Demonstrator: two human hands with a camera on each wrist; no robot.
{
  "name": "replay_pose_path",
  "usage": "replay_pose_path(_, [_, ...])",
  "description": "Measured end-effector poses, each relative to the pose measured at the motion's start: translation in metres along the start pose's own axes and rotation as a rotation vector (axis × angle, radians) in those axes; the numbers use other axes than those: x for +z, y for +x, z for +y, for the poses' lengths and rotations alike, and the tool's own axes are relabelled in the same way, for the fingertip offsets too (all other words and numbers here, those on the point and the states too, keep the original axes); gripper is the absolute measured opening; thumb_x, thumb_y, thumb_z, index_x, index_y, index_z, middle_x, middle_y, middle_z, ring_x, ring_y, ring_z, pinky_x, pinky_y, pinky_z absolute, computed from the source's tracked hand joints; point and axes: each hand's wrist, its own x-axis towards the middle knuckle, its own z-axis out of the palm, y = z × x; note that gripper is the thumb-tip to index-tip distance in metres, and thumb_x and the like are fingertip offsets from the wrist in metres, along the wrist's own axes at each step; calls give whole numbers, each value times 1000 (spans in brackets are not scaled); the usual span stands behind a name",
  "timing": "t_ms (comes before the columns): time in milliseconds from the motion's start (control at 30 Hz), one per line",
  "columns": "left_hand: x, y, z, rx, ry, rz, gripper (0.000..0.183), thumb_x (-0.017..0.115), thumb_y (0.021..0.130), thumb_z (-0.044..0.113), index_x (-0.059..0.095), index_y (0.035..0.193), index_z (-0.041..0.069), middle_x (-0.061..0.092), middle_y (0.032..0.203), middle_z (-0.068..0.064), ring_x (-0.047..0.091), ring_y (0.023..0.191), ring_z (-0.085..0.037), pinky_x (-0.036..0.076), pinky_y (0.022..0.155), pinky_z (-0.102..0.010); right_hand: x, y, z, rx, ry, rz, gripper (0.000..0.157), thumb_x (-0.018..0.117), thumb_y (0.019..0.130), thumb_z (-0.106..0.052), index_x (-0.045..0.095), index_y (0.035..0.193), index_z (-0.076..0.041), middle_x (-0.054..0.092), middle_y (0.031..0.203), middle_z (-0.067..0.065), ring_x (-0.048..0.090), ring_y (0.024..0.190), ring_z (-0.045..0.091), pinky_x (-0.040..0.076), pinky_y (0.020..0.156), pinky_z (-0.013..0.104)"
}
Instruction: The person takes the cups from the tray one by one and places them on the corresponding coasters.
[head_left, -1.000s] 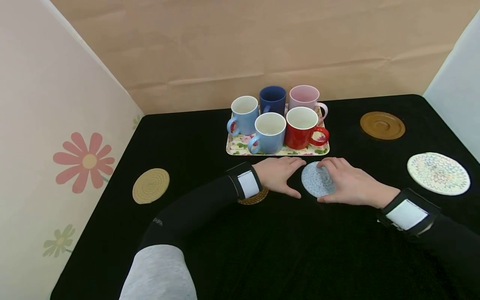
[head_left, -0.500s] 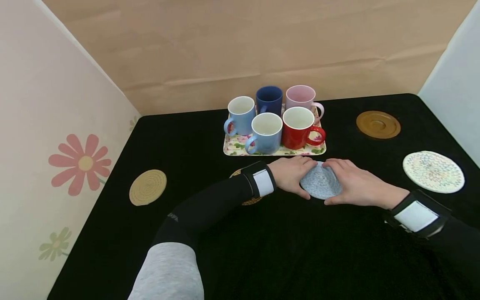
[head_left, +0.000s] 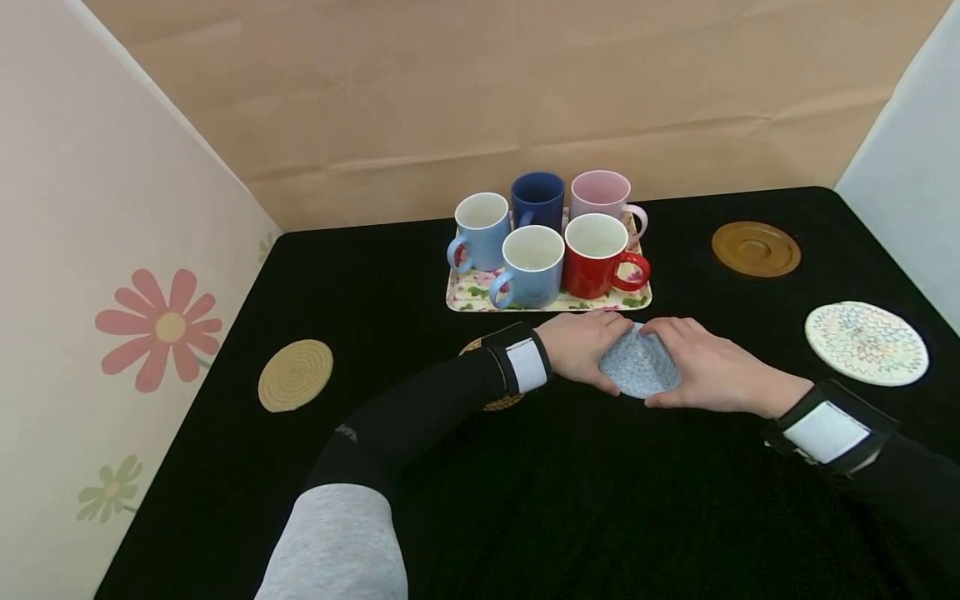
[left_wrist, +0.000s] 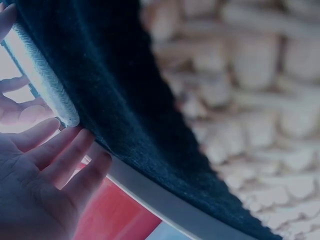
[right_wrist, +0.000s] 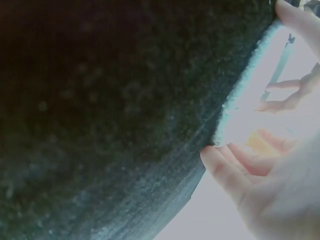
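Observation:
A round blue-grey coaster (head_left: 639, 362) lies on the black cloth in front of the tray of mugs. My left hand (head_left: 585, 343) holds its left edge, thumb at the near side and fingers at the far side. Opposite, my right hand (head_left: 712, 368) grips the right edge between thumb and fingers. In the left wrist view the coaster's rim (left_wrist: 47, 70) meets the fingertips. The right wrist view shows the same rim (right_wrist: 250, 80) between thumb and fingers. A brown woven coaster (head_left: 504, 402) is partly hidden under the left wrist.
A floral tray (head_left: 468, 300) carries several mugs, with a red mug (head_left: 592, 271) at front right. A tan coaster (head_left: 296, 375) lies at left. At right are a brown wooden coaster (head_left: 756, 248) and a white patterned coaster (head_left: 867, 343). Walls border the table's back and sides.
My left hand has moved right to the blue-grey coaster and now touches its left edge. The right hand has stayed at the right edge. The last half second shows hardly any movement.

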Motion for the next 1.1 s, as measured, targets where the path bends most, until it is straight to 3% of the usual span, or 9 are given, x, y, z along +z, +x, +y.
replay_pose_path(300, [-1,0,0,9,15,11,94,68,80,63,27,151,18,36,149,3,34,132,-9,33,106,-25,-1,0,-1,-14,2,8,90,83,69,-52,43,133,-3,44,130,19,46,111,32,52,79,45])
replay_pose_path(667, [0,-2,-3,35,-32,34,94,74,77,58,28,149,18,42,136,1,40,118,-9,40,95,-21,4,4,-6,-46,18,39,84,87,68,-42,44,130,-4,45,127,17,46,110,30,51,81,45])
replay_pose_path(1100, [5,-15,-12,41,-14,48,93,72,77,61,30,148,18,42,138,1,39,121,-12,39,98,-25,8,10,-14,-65,16,26,83,87,67,-42,45,130,-6,45,126,17,46,110,30,51,79,43])
